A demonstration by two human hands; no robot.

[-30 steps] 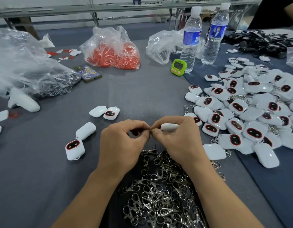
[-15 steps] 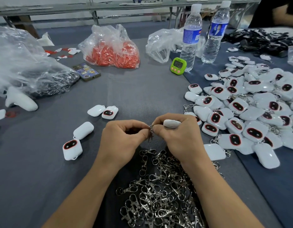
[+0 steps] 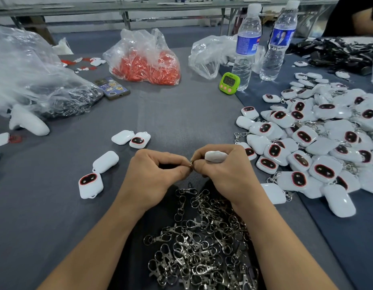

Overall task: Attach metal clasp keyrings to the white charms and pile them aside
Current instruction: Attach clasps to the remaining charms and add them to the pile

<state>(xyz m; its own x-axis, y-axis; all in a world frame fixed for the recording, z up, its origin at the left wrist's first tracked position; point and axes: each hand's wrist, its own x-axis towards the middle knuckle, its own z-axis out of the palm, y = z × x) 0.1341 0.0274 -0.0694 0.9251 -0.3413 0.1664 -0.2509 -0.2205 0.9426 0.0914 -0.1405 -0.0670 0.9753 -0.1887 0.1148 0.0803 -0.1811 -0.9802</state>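
Left hand (image 3: 152, 174) pinches, seemingly, a keyring (image 3: 191, 163); right hand (image 3: 223, 174) grips the white charm (image 3: 216, 156); steady the charm, thread slowly.

Grey cloth (image 3: 181, 122) is covering the table. Two capped water bottles with blue labels are standing upright far centre-right: one (image 3: 245, 51) just beside a green timer (image 3: 228, 83), the other (image 3: 277, 45) to its right. Crumpled clear bag (image 3: 210, 57) is lying behind the bottles. Clear bag of orange-red pieces (image 3: 145, 63) is slumping at far centre. Phone (image 3: 112, 88) is lying flat, just beside a big clear bag (image 3: 28, 76) with dark contents, too blurred to tell. White handle-shaped object (image 3: 28, 124) is lying at that bag's near edge. Red and white bits (image 3: 85, 63) are lying scattered far left. Black pile (image 3: 336, 53) is lying far right. Another person's arm (image 3: 365, 19) is showing top right. Metal-framed benches (image 3: 127, 9) are standing behind.
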